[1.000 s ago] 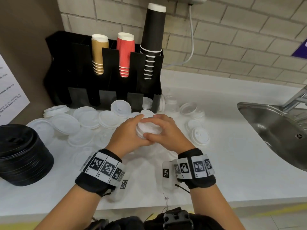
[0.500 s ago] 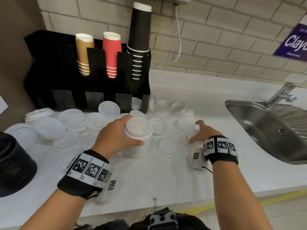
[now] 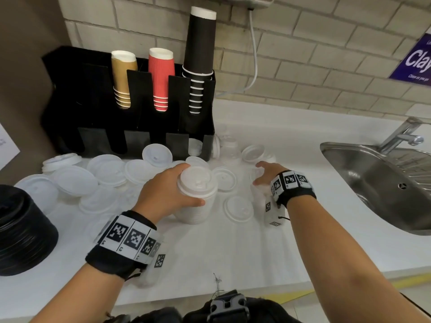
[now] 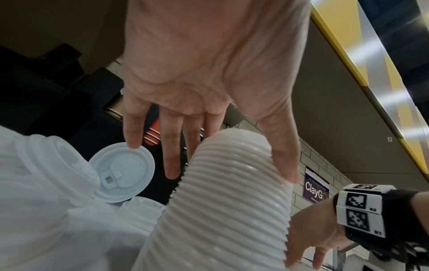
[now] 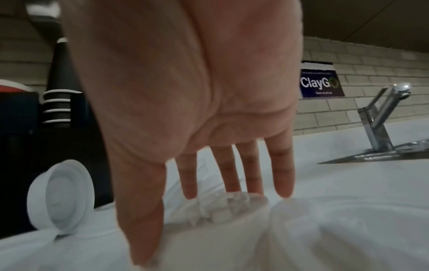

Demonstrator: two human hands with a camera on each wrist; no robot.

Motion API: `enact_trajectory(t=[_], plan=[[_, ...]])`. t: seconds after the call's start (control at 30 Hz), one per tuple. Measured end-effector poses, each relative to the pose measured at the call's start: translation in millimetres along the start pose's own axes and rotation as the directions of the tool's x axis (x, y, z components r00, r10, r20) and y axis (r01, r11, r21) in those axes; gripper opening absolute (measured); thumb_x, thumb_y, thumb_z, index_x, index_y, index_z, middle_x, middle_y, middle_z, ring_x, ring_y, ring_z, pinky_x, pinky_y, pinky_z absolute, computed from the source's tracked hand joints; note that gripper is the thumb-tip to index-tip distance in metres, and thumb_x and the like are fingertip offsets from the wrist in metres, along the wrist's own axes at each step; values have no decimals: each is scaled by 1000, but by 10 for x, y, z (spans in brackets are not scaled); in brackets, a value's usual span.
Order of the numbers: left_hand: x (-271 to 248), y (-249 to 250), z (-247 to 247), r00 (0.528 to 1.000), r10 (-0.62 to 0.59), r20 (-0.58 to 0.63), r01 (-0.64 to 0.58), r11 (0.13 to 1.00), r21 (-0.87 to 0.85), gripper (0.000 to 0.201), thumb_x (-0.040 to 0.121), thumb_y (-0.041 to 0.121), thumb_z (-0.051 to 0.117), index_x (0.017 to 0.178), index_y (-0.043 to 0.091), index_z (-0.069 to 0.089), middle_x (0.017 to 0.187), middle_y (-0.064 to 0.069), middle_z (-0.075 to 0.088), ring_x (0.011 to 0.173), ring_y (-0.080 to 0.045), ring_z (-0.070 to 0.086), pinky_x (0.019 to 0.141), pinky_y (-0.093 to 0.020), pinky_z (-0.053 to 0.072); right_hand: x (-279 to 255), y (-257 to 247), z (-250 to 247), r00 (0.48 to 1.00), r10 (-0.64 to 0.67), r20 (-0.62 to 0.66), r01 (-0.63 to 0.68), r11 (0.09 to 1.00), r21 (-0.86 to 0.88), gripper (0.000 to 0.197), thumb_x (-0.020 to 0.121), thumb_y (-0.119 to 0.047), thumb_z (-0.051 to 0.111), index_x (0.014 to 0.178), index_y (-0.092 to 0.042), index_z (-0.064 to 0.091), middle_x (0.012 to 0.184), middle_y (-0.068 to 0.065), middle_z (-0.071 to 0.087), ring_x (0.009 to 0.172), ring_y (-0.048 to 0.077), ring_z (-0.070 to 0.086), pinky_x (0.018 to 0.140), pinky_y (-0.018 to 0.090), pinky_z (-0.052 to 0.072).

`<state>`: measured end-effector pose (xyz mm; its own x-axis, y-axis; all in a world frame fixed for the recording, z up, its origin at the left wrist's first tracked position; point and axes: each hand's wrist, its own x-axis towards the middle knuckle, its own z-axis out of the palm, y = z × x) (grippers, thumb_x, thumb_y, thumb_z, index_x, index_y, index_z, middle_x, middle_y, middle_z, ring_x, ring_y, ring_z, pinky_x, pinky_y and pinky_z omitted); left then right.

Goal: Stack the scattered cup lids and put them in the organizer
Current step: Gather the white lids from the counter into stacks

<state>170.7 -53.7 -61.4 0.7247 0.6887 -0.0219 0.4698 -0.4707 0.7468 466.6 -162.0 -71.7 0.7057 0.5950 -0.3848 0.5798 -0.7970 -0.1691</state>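
A tall stack of white cup lids (image 3: 197,194) stands on the white counter, and my left hand (image 3: 190,184) grips it near the top, thumb in front and fingers behind. In the left wrist view the ribbed stack (image 4: 223,210) fills the middle with my left hand (image 4: 232,174) wrapped round its top. My right hand (image 3: 260,174) reaches down, fingers straight, onto a loose lid (image 5: 232,207) to the right of the stack. More white lids (image 3: 224,178) lie scattered in front of the black organizer (image 3: 130,141).
The organizer holds stacks of gold, red and black paper cups. A pile of black lids (image 3: 21,229) sits at the left edge. A steel sink (image 3: 384,183) with a tap (image 3: 401,134) is on the right. Bare counter lies toward me.
My right hand left the lid stack and moved right to a loose lid. My left hand keeps its grip on the stack.
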Motion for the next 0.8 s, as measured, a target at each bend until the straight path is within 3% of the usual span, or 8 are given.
enact_trajectory(t=[0.07,0.17,0.27,0.33,0.43,0.63,0.73,0.8], plan=[[2,-1,4,1000,1,0,-1,1000,-9,81,58,44,89,129,33,51,121,11,60,110,-17,55,96,-44,47,-12,-5,-13,999,6,-37,-5,1000,30,74,85,-36,67,147,-23,29,143,10,46,127,31,48,87,33,39],[8,-6,16,1000,-7,-9,7,1000,-18,83,57,44,90,130,34,50,125,8,53,112,-17,53,97,-44,46,-142,-76,-102,990,-30,-136,66,960,270,67,86,-40,64,143,-23,34,138,11,49,121,31,51,85,33,39],[8,-17,28,1000,-9,-11,9,1000,-18,87,58,44,89,133,34,48,124,8,49,111,-17,52,97,-42,45,-421,-238,-113,965,-131,-229,240,799,551,51,84,-40,67,129,-27,47,126,8,55,109,26,57,85,32,47],[7,-28,28,1000,-8,-11,8,1000,-8,91,58,45,89,137,32,46,125,9,48,112,-18,52,97,-42,45,-646,-382,-32,934,-238,-266,357,670,651,42,84,-36,68,123,-32,54,116,0,57,102,17,60,77,21,49],[-1,-36,26,1000,-3,-15,3,1000,5,96,58,49,88,141,31,44,129,9,50,114,-17,53,98,-41,46,-915,-594,124,851,-407,-330,520,577,630,42,82,-26,73,121,-34,58,107,-15,58,96,0,58,70,6,46],[-33,-33,31,999,-6,-54,3,999,-51,119,53,46,91,150,30,24,114,17,49,107,-14,57,92,-37,49,-1041,-848,302,746,-556,-368,661,548,512,51,77,-20,79,123,-28,60,121,-13,59,108,6,55,82,14,43],[-40,-42,42,998,-5,-63,0,997,-77,130,54,43,92,154,28,9,111,16,50,103,-16,60,89,-36,51,-1051,-917,307,700,-604,-380,711,543,446,48,74,-20,80,117,-33,62,118,-15,61,105,-5,52,83,9,39],[-46,-45,48,998,-11,-64,6,996,-85,136,54,42,92,154,28,2,112,13,51,101,-18,61,88,-38,52,-1062,-969,295,685,-624,-376,727,559,398,46,72,-21,81,114,-31,66,115,-15,61,105,-4,52,83,7,37]])
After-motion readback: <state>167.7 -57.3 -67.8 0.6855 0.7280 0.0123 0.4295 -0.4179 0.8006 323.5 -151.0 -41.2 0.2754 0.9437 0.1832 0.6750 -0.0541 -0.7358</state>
